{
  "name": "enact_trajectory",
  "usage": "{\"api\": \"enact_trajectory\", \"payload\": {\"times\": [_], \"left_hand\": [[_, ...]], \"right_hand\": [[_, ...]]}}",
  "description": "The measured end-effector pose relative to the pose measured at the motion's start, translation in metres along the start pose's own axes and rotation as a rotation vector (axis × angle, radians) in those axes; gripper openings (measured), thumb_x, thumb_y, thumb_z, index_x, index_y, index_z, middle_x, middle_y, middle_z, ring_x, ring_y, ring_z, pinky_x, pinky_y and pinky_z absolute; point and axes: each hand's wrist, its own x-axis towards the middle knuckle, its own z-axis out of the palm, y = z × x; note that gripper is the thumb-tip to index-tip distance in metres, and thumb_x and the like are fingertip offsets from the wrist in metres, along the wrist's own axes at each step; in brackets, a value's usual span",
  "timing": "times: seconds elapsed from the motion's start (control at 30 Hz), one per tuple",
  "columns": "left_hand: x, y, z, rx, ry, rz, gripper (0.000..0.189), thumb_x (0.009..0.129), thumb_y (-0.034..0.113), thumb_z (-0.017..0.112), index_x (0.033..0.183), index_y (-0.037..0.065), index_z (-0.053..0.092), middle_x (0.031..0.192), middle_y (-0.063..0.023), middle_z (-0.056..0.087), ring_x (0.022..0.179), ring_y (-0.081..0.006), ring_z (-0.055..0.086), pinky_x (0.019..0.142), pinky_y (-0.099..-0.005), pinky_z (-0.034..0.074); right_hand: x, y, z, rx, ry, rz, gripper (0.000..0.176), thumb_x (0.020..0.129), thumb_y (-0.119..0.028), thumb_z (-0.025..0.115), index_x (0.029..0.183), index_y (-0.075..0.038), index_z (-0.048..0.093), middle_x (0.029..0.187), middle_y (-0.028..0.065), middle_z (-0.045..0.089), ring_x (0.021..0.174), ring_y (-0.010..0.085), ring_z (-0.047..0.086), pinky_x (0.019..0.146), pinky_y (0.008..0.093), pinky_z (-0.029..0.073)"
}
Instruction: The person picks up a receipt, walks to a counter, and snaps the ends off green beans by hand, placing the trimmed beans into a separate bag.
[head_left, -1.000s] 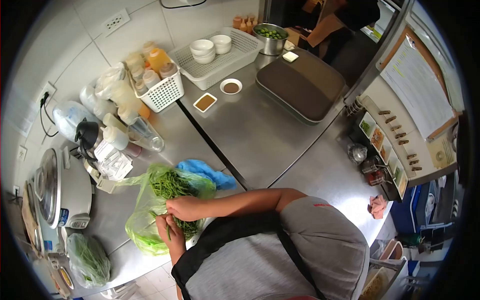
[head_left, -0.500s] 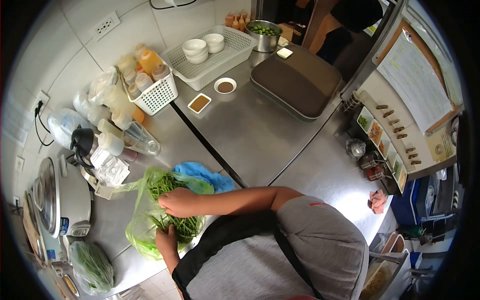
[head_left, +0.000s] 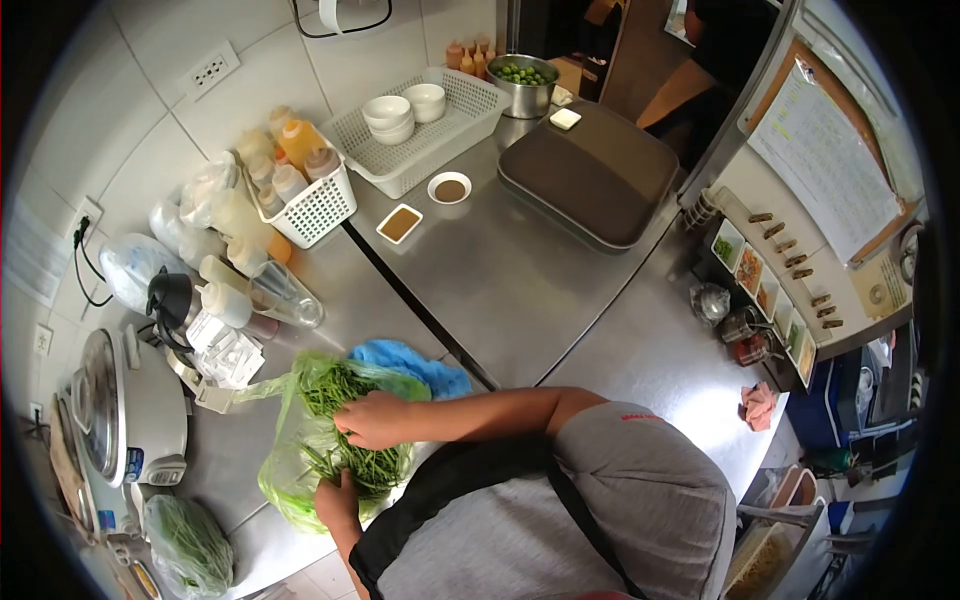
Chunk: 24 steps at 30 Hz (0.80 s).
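Observation:
A thin green plastic bag [head_left: 285,478] lies open on the steel counter, with a heap of long, thin green stalks [head_left: 335,385] in it. My right hand [head_left: 375,420] is closed over the upper part of the heap, its fingers curled down into the stalks. Just below, my left hand [head_left: 337,503] grips a bunch of the stalks near the bag's lower edge, thumb on top. The fingertips of both hands are partly hidden by the greens. A blue cloth [head_left: 415,365] lies against the far side of the bag.
A rice cooker [head_left: 135,410] and a second bag of greens [head_left: 188,540] stand at left. Squeeze bottles fill a white basket [head_left: 318,212]. Beyond are two sauce dishes [head_left: 400,224], a bowl-holding crate [head_left: 400,175] and a brown lidded container [head_left: 590,170]. Another person's arm [head_left: 680,92] shows at the back.
The view has shifted slightly. Both hands stay in the greens, with the right hand's fingers shifted a little. The person at the back has moved.

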Motion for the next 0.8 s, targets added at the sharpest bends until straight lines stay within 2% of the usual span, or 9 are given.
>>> {"api": "enact_trajectory", "payload": {"times": [0.1, 0.23, 0.43, 0.5, 0.63, 0.7, 0.8], "left_hand": [[0.005, -0.004, 0.014, 0.023, 0.041, 0.058, 0.031, 0.068, 0.030, 0.060, 0.074, 0.000, 0.056, 0.073, -0.0187, 0.059, 0.070, -0.0355, 0.057, 0.063, -0.0424, 0.044], [0.007, 0.000, 0.019, -0.106, 0.098, 0.108, 0.026, 0.065, 0.024, 0.060, 0.073, 0.000, 0.054, 0.073, -0.0183, 0.058, 0.070, -0.0362, 0.055, 0.062, -0.0424, 0.043], [0.015, -0.009, 0.034, -0.219, 0.195, 0.238, 0.019, 0.068, 0.015, 0.059, 0.076, -0.001, 0.052, 0.074, -0.0181, 0.055, 0.069, -0.0361, 0.053, 0.061, -0.0414, 0.042], [0.014, -0.006, 0.029, -0.334, 0.251, 0.216, 0.016, 0.069, 0.011, 0.058, 0.078, -0.002, 0.053, 0.075, -0.0181, 0.055, 0.070, -0.0358, 0.052, 0.061, -0.0403, 0.041], [0.014, -0.001, 0.012, -0.451, 0.284, 0.260, 0.014, 0.070, 0.006, 0.057, 0.081, -0.002, 0.053, 0.077, -0.0172, 0.054, 0.071, -0.0351, 0.052, 0.060, -0.0386, 0.041], [0.008, 0.013, -0.002, -0.407, 0.332, 0.381, 0.013, 0.070, 0.005, 0.057, 0.081, -0.001, 0.054, 0.077, -0.0166, 0.054, 0.071, -0.0351, 0.052, 0.060, -0.0386, 0.041], [0.004, 0.021, -0.012, -0.333, 0.325, 0.469, 0.012, 0.070, 0.004, 0.056, 0.081, 0.000, 0.055, 0.077, -0.0153, 0.054, 0.071, -0.0350, 0.052, 0.060, -0.0390, 0.041]], "right_hand": [[-0.001, -0.002, 0.002, -0.006, -0.057, 0.017, 0.017, 0.068, -0.021, 0.058, 0.079, -0.011, 0.050, 0.075, 0.0061, 0.054, 0.070, 0.0260, 0.056, 0.058, 0.0395, 0.043], [-0.004, -0.003, 0.005, -0.008, -0.075, -0.009, 0.016, 0.068, -0.021, 0.057, 0.078, -0.011, 0.050, 0.074, 0.0059, 0.055, 0.069, 0.0259, 0.056, 0.058, 0.0394, 0.043], [-0.005, -0.001, 0.004, -0.005, -0.084, 0.013, 0.016, 0.068, -0.021, 0.057, 0.079, -0.011, 0.050, 0.075, 0.0062, 0.055, 0.070, 0.0262, 0.056, 0.058, 0.0389, 0.043], [-0.006, -0.004, 0.000, -0.001, -0.102, 0.015, 0.018, 0.068, -0.020, 0.057, 0.082, -0.010, 0.051, 0.078, 0.0071, 0.055, 0.072, 0.0265, 0.056, 0.059, 0.0382, 0.043], [-0.007, -0.011, 0.003, -0.071, 0.116, -0.083, 0.022, 0.069, -0.016, 0.057, 0.089, -0.009, 0.052, 0.086, 0.0083, 0.052, 0.075, 0.0248, 0.056, 0.060, 0.0365, 0.043], [-0.004, -0.017, 0.001, -0.123, 0.217, -0.150, 0.024, 0.070, -0.015, 0.057, 0.093, -0.008, 0.052, 0.088, 0.0087, 0.050, 0.077, 0.0236, 0.055, 0.061, 0.0361, 0.043], [-0.001, -0.009, 0.008, -0.234, 0.235, -0.191, 0.020, 0.070, -0.016, 0.057, 0.089, -0.010, 0.054, 0.082, 0.0061, 0.051, 0.074, 0.0214, 0.055, 0.062, 0.0352, 0.043]]}}
